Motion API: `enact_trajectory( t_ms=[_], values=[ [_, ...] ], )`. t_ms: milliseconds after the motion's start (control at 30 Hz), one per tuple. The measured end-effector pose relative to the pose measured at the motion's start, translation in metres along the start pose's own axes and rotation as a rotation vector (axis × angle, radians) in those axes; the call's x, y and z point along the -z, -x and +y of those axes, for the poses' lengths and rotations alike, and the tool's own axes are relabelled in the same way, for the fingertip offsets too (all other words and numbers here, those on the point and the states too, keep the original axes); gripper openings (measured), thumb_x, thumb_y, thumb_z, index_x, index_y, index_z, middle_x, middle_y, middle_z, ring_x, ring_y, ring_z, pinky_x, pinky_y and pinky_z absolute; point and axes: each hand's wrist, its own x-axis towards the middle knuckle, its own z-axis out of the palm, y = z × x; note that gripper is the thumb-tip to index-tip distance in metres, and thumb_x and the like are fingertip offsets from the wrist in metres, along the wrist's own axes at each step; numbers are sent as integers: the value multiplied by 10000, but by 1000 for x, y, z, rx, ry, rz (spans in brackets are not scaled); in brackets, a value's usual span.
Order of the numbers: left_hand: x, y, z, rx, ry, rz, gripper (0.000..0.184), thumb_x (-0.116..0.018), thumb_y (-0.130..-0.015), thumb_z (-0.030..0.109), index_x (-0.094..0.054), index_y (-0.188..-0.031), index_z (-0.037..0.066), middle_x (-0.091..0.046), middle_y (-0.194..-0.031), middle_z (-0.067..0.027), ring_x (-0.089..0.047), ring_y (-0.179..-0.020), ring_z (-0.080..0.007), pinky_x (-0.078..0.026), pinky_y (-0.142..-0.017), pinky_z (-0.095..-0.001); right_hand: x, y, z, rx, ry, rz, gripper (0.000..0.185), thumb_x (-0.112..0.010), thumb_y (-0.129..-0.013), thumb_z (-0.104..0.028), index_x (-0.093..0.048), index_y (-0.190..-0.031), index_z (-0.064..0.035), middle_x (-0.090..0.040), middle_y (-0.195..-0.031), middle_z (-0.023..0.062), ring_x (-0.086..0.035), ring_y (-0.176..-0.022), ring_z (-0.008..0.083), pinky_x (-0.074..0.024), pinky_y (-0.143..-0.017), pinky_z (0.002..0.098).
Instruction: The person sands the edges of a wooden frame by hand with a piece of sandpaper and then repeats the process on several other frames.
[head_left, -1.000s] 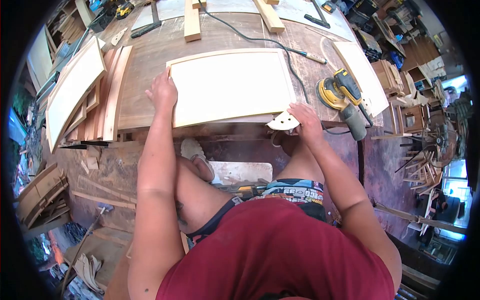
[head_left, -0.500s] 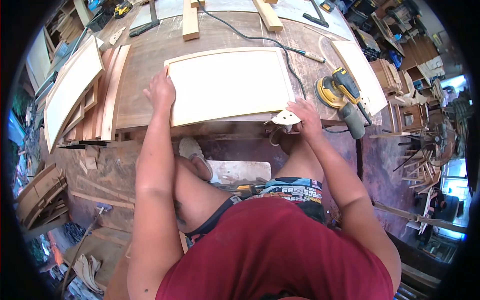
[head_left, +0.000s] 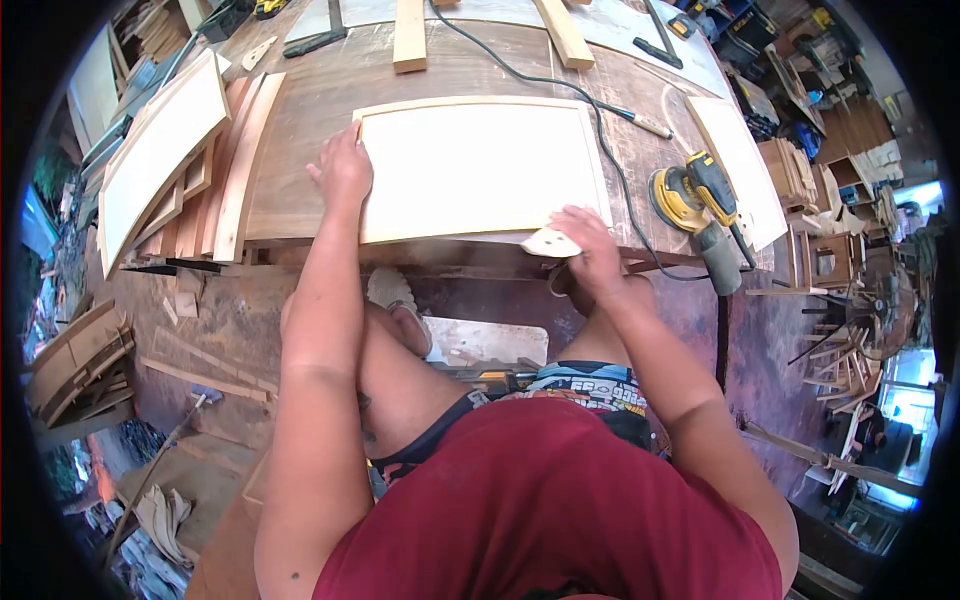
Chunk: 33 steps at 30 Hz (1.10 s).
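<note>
A white panel in a pale wood frame [head_left: 480, 165] lies flat along the front edge of the workbench [head_left: 300, 150]. My left hand [head_left: 343, 172] grips the frame's left side, thumb and fingers around its edge. Between the fingers of my right hand [head_left: 590, 242] is a pale sanding sheet with dark holes [head_left: 551, 243], held against the frame's front edge near the right corner. The underside of the sheet is hidden.
A yellow and black sander [head_left: 692, 195] rests on the right, its cable crossing the bench. Beside it lies a white board [head_left: 745, 170]. Framed panels [head_left: 165, 160] and planks [head_left: 245, 165] lean at the left. Wood bars [head_left: 409, 38] and clamps [head_left: 657, 45] occupy the back.
My right hand has slid left along the frame's front edge with the sanding sheet. My left hand keeps its hold on the frame. The whole view has shifted slightly.
</note>
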Motion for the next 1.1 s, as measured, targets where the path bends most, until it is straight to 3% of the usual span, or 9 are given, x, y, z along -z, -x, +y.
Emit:
enact_trajectory(
  t_ms=[133,267,400,633,867,900,1100],
  values=[
    [0,0,-2,4,6,-2,418,-526,-1006,251,-528,-1423,274,-538,-1448,-21,-418,-1410,-256,-214,-1140,-716,-24,-20,-20,41,-41,-65,497,-545,-672,88,-698,-1111,-88,-709,-1200,97,-596,-1233,337,-384,-1122,513],
    [-1,0,-2,6,13,-2,422,-530,-1003,253,-528,-1424,269,-533,-1450,-25,-411,-1415,-260,-207,-1143,-718,6,-9,1,-18,5,-117,431,-571,-738,58,-713,-1112,-104,-710,-1227,76,-608,-1229,323,-368,-1132,524],
    [-1,2,-2,6,28,-1,423,-519,-1006,262,-525,-1428,266,-533,-1445,-34,-401,-1420,-265,-199,-1145,-721,5,-11,2,9,-41,-95,466,-537,-689,87,-709,-1090,-77,-717,-1178,109,-621,-1210,334,-398,-1118,490],
    [4,2,-1,16,38,-31,422,-486,-1014,263,-526,-1434,262,-531,-1446,-51,-396,-1421,-293,-186,-1160,-703,-78,-59,-59,157,-200,-164,524,-562,-659,83,-694,-1141,-75,-703,-1203,118,-618,-1208,330,-404,-1126,489],
    [-3,2,-4,-2,120,29,412,-481,-1018,251,-533,-1427,248,-535,-1437,-63,-382,-1432,-314,-153,-1177,-685,-48,-51,-37,161,-86,-228,477,-575,-681,91,-706,-1109,-73,-709,-1194,116,-625,-1201,331,-422,-1116,485],
    [-3,2,-4,0,120,31,412,-481,-1018,251,-533,-1427,248,-535,-1437,-63,-382,-1432,-314,-153,-1177,-685,-60,-57,-41,211,-223,-205,470,-576,-684,91,-706,-1108,-67,-712,-1184,127,-628,-1200,327,-425,-1111,485],
    [-2,1,-7,-3,173,16,417,-488,-1011,219,-528,-1425,235,-525,-1447,-47,-363,-1447,-322,-124,-1187,-678,-139,-97,-111,284,-267,-232,458,-592,-733,54,-697,-1156,-88,-682,-1253,115,-592,-1255,284,-427,-1115,464]
  ],
)
